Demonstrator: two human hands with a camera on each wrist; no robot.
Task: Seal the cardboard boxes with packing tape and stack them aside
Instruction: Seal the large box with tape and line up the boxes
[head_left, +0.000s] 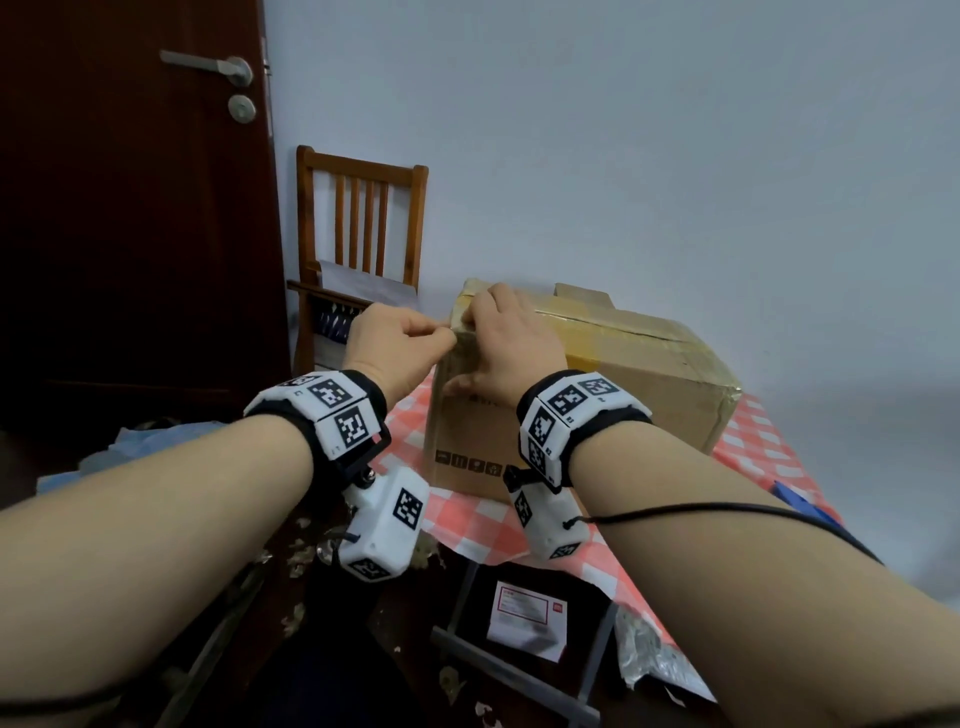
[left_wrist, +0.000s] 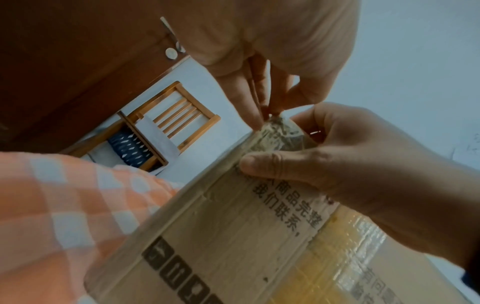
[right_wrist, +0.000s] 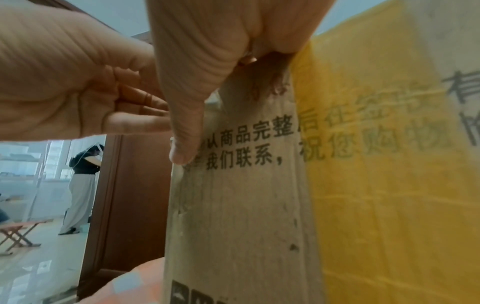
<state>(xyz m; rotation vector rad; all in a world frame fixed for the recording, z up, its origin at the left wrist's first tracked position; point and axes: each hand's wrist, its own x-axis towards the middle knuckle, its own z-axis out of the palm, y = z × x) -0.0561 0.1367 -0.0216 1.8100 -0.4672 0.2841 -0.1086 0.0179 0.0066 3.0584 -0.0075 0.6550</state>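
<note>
My left hand (head_left: 397, 343) pinches tape (left_wrist: 279, 133) at the box (head_left: 649, 374) corner; right hand (head_left: 511, 345), just beside it, grips that corner.

I get dim, flat light; head view bends at edges, wrist views soft close up, glare on yellow tape (left_wrist: 363, 234).

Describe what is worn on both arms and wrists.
Bare forearms, no sleeves. The left wristband and right wristband are black, topped with white blocks bearing black square codes; a white camera box hangs under each. A thin black cable crosses the right forearm.
</note>
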